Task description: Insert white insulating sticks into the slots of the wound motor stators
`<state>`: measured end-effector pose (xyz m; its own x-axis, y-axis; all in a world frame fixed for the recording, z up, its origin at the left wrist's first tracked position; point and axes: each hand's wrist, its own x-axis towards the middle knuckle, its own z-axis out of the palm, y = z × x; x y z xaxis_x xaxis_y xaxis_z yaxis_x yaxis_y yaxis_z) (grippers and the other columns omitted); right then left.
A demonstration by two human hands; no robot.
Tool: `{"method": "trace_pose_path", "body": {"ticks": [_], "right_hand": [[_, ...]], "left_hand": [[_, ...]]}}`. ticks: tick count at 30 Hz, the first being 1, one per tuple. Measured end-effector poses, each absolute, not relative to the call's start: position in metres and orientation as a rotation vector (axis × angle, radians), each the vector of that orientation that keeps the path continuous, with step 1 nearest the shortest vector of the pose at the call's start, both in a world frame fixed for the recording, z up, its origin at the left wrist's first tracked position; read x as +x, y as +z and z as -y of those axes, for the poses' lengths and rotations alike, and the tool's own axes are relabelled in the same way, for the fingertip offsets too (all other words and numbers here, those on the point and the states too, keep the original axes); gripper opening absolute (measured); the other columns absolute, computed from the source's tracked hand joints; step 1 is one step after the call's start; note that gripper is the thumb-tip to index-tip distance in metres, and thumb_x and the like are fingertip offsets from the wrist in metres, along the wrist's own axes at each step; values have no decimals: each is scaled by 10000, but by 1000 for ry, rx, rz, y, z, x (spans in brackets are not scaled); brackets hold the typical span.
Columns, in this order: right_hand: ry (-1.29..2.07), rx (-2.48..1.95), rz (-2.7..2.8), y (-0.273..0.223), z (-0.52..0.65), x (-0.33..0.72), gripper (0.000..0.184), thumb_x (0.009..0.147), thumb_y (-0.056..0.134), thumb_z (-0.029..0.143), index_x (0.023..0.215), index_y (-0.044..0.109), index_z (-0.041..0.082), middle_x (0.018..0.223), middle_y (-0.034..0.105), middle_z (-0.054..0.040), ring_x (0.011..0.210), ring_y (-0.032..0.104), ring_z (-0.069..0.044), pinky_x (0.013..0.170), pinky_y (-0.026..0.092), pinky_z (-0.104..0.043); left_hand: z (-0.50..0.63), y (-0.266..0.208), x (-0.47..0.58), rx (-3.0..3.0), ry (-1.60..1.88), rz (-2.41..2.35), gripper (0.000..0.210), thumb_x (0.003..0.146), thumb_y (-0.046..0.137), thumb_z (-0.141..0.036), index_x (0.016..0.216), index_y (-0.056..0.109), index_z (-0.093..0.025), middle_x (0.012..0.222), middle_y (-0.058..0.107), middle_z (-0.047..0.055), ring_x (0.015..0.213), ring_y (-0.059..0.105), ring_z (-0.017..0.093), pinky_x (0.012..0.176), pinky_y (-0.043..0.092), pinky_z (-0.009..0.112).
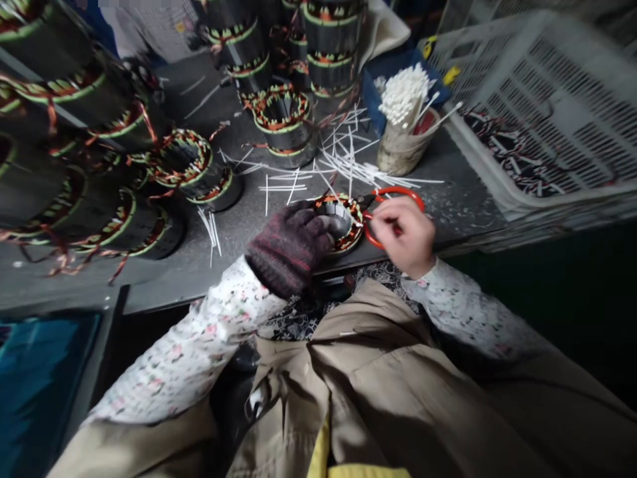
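My left hand (296, 247), in a dark knitted glove, grips the left side of a motor stator (354, 242), with fingertips over its rim. The stator sits near the bench's front edge, its ring of copper windings facing up. Bare and slightly blurred, my right hand (405, 234) is closed in a pinch just right of the stator. What its fingertips hold is too small to make out. Red-handled scissors (398, 191) lie beside the stator, partly hidden behind my right hand.
Stacked stators (286, 123) crowd the back and left of the bench (249, 229). Thin white sticks (353, 162) lie scattered behind the work. A cup (403, 154) of white-tipped sticks stands before a blue box (373, 86). At right, a white basket (562, 99) contains dark pieces with wires.
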<state>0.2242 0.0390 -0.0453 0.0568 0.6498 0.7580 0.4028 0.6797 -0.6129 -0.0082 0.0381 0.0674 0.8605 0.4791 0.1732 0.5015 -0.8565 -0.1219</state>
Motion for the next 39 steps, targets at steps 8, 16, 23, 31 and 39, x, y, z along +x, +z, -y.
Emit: {"method": "trace_pose_path", "body": {"ticks": [8, 16, 23, 31, 39], "right_hand": [[260, -1069, 1014, -74, -186, 299, 292, 983, 638, 510, 1093, 533, 261, 823, 543, -16, 607, 572, -139, 504, 479, -274], [258, -1035, 1173, -52, -173, 307, 280, 1030, 573, 519, 1021, 629, 244, 1048, 685, -89, 769, 717, -187, 589, 590, -320], [-2, -756, 1748, -8, -16, 253, 35, 998, 614, 179, 1006, 636, 206, 965, 774, -31, 902, 777, -166, 807, 664, -293], [159, -533, 1941, -28, 27, 252, 253, 975, 585, 78, 1189, 649, 196, 1135, 752, -125, 1144, 743, -206, 969, 666, -336], [357, -466, 2008, -34, 42, 259, 193, 1073, 437, 236, 1105, 621, 187, 1188, 730, -173, 1227, 702, -211, 968, 646, -350]], "left_hand": [[-44, 65, -11, -2987, -341, 619, 171, 933, 508, -243, 1037, 641, -216, 1200, 739, 89, 1148, 698, 258, 1183, 473, 537], [-42, 51, -5, -2986, -437, 769, 259, 1007, 593, -458, 958, 629, -207, 1143, 756, 72, 1171, 697, 251, 1215, 436, 529], [-23, 12, 7, -2678, -875, 1005, 247, 995, 633, -416, 908, 600, -187, 847, 727, 56, 882, 719, 226, 1034, 587, 490], [-8, 8, 11, -2538, -911, 1113, 217, 949, 690, -376, 934, 573, -194, 1018, 763, 92, 961, 736, 245, 1063, 561, 554], [-9, 9, 7, -2512, -852, 1069, 308, 904, 728, -358, 1082, 558, -173, 977, 737, 77, 973, 738, 258, 1077, 571, 542]]}}
